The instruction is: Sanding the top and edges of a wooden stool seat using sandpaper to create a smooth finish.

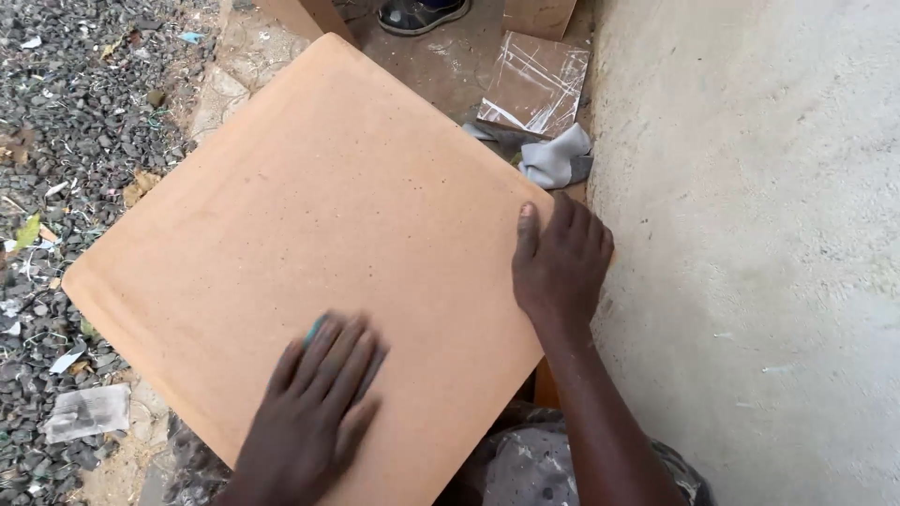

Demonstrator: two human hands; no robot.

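A large square brown fibreboard panel lies tilted in front of me, corners pointing away and to the left. My left hand presses flat on its near part, blurred by motion, with a small green-blue piece showing under the fingers. My right hand grips the board's right edge, thumb on top and fingers curled over the side.
A rough concrete wall rises on the right. Beyond the board lie a scratched brown offcut, a grey rag and another person's shoe. Gravel with litter covers the left. More brown boards stand behind.
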